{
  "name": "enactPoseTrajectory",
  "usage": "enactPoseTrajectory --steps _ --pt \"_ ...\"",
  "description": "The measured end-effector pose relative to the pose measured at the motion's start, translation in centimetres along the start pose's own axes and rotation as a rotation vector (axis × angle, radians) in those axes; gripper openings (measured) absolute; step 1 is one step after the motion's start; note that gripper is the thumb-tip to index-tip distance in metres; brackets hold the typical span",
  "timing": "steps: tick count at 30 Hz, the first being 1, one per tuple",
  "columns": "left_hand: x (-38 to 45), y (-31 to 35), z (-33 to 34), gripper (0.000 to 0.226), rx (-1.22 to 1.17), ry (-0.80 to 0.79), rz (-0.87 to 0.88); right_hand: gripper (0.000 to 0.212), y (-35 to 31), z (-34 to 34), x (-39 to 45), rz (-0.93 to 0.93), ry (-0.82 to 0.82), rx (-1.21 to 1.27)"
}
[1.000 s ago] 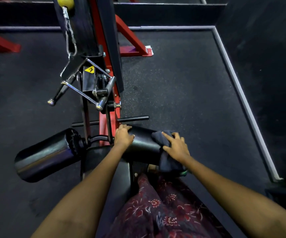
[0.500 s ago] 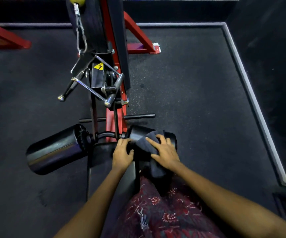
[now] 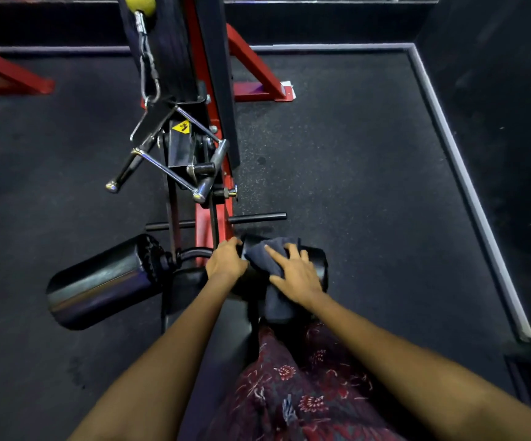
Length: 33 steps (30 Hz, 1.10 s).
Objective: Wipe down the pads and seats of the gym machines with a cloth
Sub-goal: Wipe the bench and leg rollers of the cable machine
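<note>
The right hand (image 3: 296, 272) lies flat with its fingers spread and presses the dark cloth (image 3: 273, 275) on the right roller pad (image 3: 316, 265). One second ago the cloth was at the outer end; now it is nearer the middle post, so this pad looks almost wiped. The left hand (image 3: 226, 261) grips the pad's inner end and steadies it. The left roller pad (image 3: 98, 284) and the seat (image 3: 206, 316) seem not wiped yet.

The cloth (image 3: 273, 259) is being pressed onto the right roller pad (image 3: 316, 265) by the right hand (image 3: 296, 272), with the left hand (image 3: 226, 261) lying just at its nine o'clock. The left roller pad (image 3: 101, 281) is sitting farther toward nine o'clock, the handle (image 3: 175, 167) toward twelve.
</note>
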State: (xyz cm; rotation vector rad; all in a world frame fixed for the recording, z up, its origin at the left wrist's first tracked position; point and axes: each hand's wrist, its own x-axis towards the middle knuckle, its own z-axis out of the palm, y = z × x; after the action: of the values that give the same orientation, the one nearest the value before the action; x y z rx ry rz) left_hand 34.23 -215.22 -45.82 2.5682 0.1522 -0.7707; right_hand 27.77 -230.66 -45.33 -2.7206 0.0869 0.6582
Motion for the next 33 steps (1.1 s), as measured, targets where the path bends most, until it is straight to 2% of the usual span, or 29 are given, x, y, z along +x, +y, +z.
enactPoseTrajectory --steps 3,5,8,14,16,19,22,24,29,33 --pt "0.6 1.0 -0.2 0.060 0.051 -0.035 0.038 0.074 2.8 0.9 -2.1 -0.099 0.027 -0.130" --pt "0.6 1.4 0.2 0.064 0.038 -0.072 0.062 0.072 4.9 1.1 -2.7 0.002 0.043 -0.113" --pt "0.1 1.7 1.0 0.064 -0.039 -0.082 0.065 0.067 5.9 0.3 -1.8 0.242 0.084 0.042" --pt "-0.1 1.0 1.0 0.065 -0.157 -0.045 0.033 0.056 2.0 -2.1 3.5 0.391 -0.046 0.126" --pt "-0.4 0.8 0.9 0.063 -0.183 -0.036 0.041 0.057 -0.6 -2.1 4.3 0.353 -0.068 0.141" --pt "-1.3 0.3 1.0 0.049 -0.222 0.024 0.109 0.065 -3.2 -1.0 3.3 0.198 -0.059 0.107" --pt "-2.4 -0.8 1.4 0.044 -0.251 0.050 0.093 0.070 -1.5 0.1 0.7 0.045 -0.023 0.057" --pt "-2.9 -1.6 1.6 0.046 -0.278 0.056 0.057 0.072 1.1 0.5 -0.7 0.016 -0.025 -0.003" --pt "-3.8 -2.0 2.4 0.046 -0.273 0.066 0.029 0.061 5.1 -0.9 0.2 0.383 0.040 0.158" --pt "-3.9 -2.2 2.5 0.043 -0.240 0.078 0.012 0.054 2.8 -2.6 3.4 0.401 -0.044 0.144"
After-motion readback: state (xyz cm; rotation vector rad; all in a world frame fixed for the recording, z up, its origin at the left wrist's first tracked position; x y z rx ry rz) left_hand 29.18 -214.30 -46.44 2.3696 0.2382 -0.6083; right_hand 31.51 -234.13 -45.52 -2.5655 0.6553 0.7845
